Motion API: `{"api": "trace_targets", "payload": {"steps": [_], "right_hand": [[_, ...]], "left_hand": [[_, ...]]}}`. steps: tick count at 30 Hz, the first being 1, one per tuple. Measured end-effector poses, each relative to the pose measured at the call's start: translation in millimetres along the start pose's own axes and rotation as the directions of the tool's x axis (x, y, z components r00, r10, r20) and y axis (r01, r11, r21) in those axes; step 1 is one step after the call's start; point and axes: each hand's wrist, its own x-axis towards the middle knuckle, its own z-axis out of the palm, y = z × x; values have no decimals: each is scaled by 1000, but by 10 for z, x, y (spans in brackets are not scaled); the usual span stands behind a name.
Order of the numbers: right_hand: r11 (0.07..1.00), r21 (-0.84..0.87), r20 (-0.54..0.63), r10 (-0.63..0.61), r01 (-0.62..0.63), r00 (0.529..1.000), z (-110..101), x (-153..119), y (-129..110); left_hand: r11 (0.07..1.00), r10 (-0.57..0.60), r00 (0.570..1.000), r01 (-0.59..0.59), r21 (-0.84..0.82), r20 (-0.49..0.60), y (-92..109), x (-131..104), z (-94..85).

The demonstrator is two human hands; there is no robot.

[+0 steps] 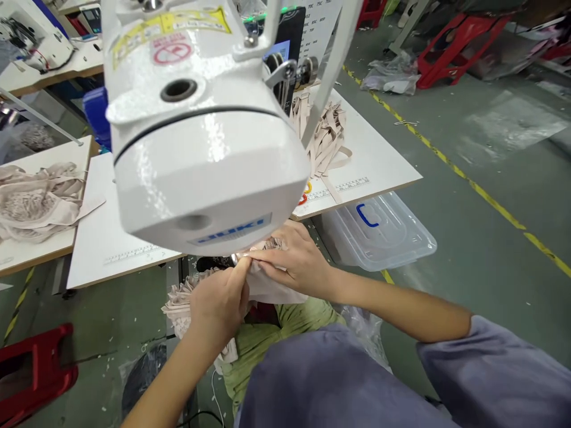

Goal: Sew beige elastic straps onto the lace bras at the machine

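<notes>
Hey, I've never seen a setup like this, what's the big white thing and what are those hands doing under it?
The picture comes from a camera worn on the person's head, looking down. The big white thing is a sewing machine, seen from above, on a white table. Under its front edge the left hand and right hand both pinch a piece of pale lace fabric. A heap of beige straps lies on the table, more fabric on the table to the left, and a clear plastic bin sits on the floor.
</notes>
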Motion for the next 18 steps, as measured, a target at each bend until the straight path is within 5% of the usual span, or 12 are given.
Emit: {"api": "trace_targets", "payload": {"steps": [4,6,9,11,18], "right_hand": [[993,67,72,87,-92,994,63,-87,-16],[954,202,148,195,-222,970,111,-162,-23],[781,422,219,405,-461,888,192,-304,-37],[728,468,247,436,-500,865,216,-350,-40],[842,352,242,341,-410,908,98,-35,74]], "left_hand": [[959,282,959,-283,31,19,-301,-2,86],[941,334,942,-335,43,32,-380,9,121],[959,281,960,-281,43,3,-308,32,125],[973,224,974,-223,58,-24,-173,46,98],[994,13,997,-4,112,-78,227,123,0]]}}
